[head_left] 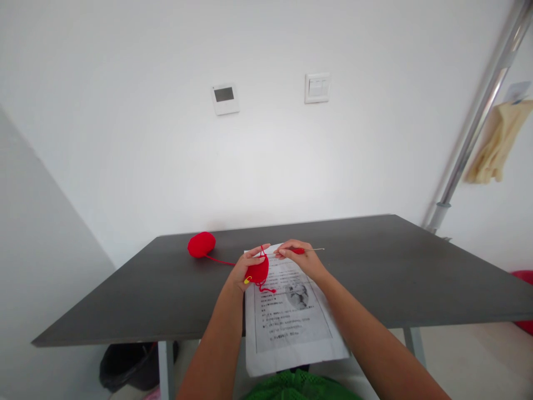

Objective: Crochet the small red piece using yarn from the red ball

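Dark grey flat tabletop [366,272] across the lower frame, white printed paper sheet [291,339] bottom centre. Below mid-frame, right hand [300,258] and left hand [241,270] — both pinching. Left of them, an oval red yarn ball [201,245]; the left grips a rounded red yarn piece [259,271], the right a slim red-handled metal hook [298,251] — and small yellow plastic marker [247,280] at the piece's edge.

A small screened panel [231,105] and a switch plate [317,88] are sitting on the white wall [266,166], pale-yellow gloves [495,150] are hanging near a metal pole [478,116], and a black bin [129,366] is standing beneath the dark table [395,278].
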`<move>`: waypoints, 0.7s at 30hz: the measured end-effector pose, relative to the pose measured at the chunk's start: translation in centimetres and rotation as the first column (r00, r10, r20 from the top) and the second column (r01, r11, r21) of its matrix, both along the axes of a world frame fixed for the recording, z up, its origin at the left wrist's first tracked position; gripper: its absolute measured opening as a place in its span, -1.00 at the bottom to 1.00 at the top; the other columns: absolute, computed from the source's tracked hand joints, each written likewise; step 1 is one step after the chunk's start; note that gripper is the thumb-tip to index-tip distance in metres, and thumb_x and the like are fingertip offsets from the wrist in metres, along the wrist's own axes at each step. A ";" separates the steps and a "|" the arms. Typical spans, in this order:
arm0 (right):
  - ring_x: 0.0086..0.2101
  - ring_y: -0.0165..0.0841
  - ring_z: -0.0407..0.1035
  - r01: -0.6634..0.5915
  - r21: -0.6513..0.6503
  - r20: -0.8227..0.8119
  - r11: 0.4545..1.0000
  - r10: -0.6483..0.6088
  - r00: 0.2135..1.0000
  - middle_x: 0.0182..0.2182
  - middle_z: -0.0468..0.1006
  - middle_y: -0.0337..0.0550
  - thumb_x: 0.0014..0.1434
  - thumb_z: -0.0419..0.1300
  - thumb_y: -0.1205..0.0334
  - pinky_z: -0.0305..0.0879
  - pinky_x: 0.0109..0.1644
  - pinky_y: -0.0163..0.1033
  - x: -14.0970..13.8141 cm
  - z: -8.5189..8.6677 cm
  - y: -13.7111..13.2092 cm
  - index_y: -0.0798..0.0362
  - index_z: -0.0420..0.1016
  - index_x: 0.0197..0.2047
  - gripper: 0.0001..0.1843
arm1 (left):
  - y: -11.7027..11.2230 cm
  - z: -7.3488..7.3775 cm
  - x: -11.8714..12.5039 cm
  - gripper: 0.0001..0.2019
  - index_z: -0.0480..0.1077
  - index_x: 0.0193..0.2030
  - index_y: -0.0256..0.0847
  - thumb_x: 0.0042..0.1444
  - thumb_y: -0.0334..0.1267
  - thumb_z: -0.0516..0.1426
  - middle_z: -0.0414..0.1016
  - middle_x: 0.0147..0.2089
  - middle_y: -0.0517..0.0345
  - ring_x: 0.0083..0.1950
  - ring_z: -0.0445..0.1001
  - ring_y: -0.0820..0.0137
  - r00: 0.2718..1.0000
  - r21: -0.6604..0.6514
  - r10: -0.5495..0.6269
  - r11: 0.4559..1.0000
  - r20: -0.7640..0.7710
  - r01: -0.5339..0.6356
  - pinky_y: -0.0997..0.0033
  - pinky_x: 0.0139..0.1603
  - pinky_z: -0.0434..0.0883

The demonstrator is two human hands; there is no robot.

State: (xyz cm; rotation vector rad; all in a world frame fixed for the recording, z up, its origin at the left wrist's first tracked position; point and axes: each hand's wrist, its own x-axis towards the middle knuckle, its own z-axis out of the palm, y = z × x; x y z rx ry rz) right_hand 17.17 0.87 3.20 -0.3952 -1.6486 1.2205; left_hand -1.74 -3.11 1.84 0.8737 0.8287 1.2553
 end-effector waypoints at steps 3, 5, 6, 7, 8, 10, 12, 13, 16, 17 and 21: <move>-0.41 -0.35 0.46 -0.035 -0.069 -0.030 0.997 0.033 0.999 -0.45 0.56 -0.15 -0.01 0.27 0.09 0.43 -0.25 -0.19 0.0 0.1 -0.1 0.09 0.53 -0.40 -0.78 | 0.2 -0.2 -0.2 -0.47 0.37 0.00 -0.33 -0.22 -0.43 0.27 0.53 -0.33 -0.01 -0.41 0.49 0.40 1.000 -0.020 -0.026 0.999 -0.017 0.026 0.46 -0.41 0.36; -0.42 -0.35 0.46 -0.057 -0.092 -0.031 0.994 0.054 0.998 -0.45 0.55 -0.15 -0.03 0.28 0.08 0.44 -0.26 -0.19 0.1 0.2 -0.1 0.10 0.53 -0.41 -0.77 | 0.2 -0.1 -0.2 -0.47 0.38 -0.02 -0.36 -0.24 -0.45 0.28 0.52 -0.40 0.02 -0.48 0.47 0.42 0.998 -0.054 -0.027 0.998 -0.063 0.024 0.46 -0.45 0.34; -0.42 -0.35 0.46 -0.066 -0.098 -0.027 0.993 0.064 0.998 -0.45 0.55 -0.16 -0.03 0.29 0.08 0.44 -0.26 -0.19 0.2 0.3 -0.1 0.10 0.53 -0.41 -0.77 | 0.2 0.0 -0.2 -0.46 0.38 -0.02 -0.37 -0.25 -0.46 0.28 0.52 -0.43 0.03 -0.51 0.46 0.43 0.996 -0.069 -0.023 0.997 -0.085 0.017 0.47 -0.47 0.33; -0.42 -0.36 0.46 -0.074 -0.102 -0.020 0.992 0.072 0.997 -0.45 0.55 -0.16 -0.04 0.29 0.08 0.44 -0.26 -0.19 0.3 0.4 -0.1 0.10 0.53 -0.42 -0.77 | 0.2 0.0 -0.2 -0.46 0.39 -0.03 -0.38 -0.26 -0.46 0.29 0.51 -0.45 0.03 -0.53 0.44 0.43 0.995 -0.081 -0.018 0.997 -0.099 0.010 0.47 -0.49 0.32; -0.43 -0.36 0.47 -0.077 -0.104 -0.013 0.992 0.076 0.997 -0.46 0.55 -0.16 -0.04 0.30 0.09 0.44 -0.27 -0.19 0.3 0.5 -0.1 0.10 0.52 -0.42 -0.77 | 0.2 0.1 -0.2 -0.47 0.39 -0.03 -0.37 -0.26 -0.46 0.29 0.51 -0.46 0.04 -0.54 0.43 0.44 0.995 -0.087 -0.014 0.996 -0.103 0.005 0.48 -0.52 0.31; -0.44 -0.36 0.47 -0.078 -0.104 0.004 0.991 0.079 0.997 -0.47 0.55 -0.17 -0.05 0.30 0.09 0.44 -0.27 -0.20 0.5 0.6 -0.1 0.11 0.52 -0.43 -0.77 | 0.2 0.1 -0.3 -0.49 0.41 -0.06 -0.36 -0.27 -0.46 0.28 0.50 -0.47 0.04 -0.56 0.42 0.45 0.997 -0.087 -0.017 0.996 -0.080 0.010 0.49 -0.55 0.28; -0.44 -0.37 0.47 -0.085 -0.097 0.023 0.992 0.087 0.996 -0.47 0.55 -0.17 -0.04 0.30 0.10 0.44 -0.27 -0.20 0.7 0.7 -0.1 0.11 0.53 -0.43 -0.78 | 0.2 -0.1 -0.4 -0.51 0.42 -0.07 -0.35 -0.27 -0.46 0.27 0.49 -0.49 0.05 -0.58 0.40 0.46 0.998 -0.087 -0.036 0.996 -0.047 0.032 0.51 -0.57 0.26; -0.44 -0.37 0.47 -0.091 -0.093 0.028 0.992 0.094 0.995 -0.47 0.55 -0.16 -0.04 0.30 0.11 0.44 -0.26 -0.20 0.8 0.8 -0.1 0.12 0.53 -0.43 -0.78 | 0.2 -0.1 -0.4 -0.52 0.42 -0.08 -0.35 -0.26 -0.45 0.27 0.49 -0.50 0.06 -0.59 0.39 0.47 0.998 -0.089 -0.048 0.995 -0.035 0.045 0.51 -0.58 0.25; -0.42 -0.35 0.47 -0.118 -0.095 0.025 0.988 0.121 0.992 -0.46 0.56 -0.14 -0.02 0.29 0.12 0.43 -0.25 -0.20 0.9 0.8 0.0 0.13 0.54 -0.41 -0.79 | 0.2 -0.2 -0.5 -0.55 0.43 -0.10 -0.34 -0.25 -0.44 0.25 0.46 -0.53 0.09 -0.61 0.37 0.47 0.997 -0.094 -0.072 0.993 -0.036 0.068 0.50 -0.58 0.24; -0.41 -0.35 0.48 -0.128 -0.099 0.023 0.987 0.131 0.991 -0.45 0.56 -0.14 -0.01 0.29 0.12 0.43 -0.24 -0.19 1.0 0.7 0.0 0.13 0.54 -0.40 -0.78 | 0.2 -0.2 -0.5 -0.56 0.45 -0.11 -0.33 -0.25 -0.45 0.25 0.46 -0.53 0.09 -0.60 0.37 0.46 0.996 -0.096 -0.074 0.993 -0.045 0.070 0.50 -0.57 0.24; -0.41 -0.34 0.48 -0.158 -0.108 0.025 0.982 0.161 0.987 -0.45 0.57 -0.12 0.01 0.28 0.14 0.43 -0.24 -0.18 1.2 0.7 0.1 0.14 0.53 -0.40 -0.79 | -0.1 -0.1 -0.3 -0.63 0.49 -0.20 -0.30 -0.26 -0.43 0.25 0.45 -0.55 0.08 -0.56 0.39 0.42 0.995 -0.084 -0.084 0.993 -0.045 0.080 0.47 -0.55 0.24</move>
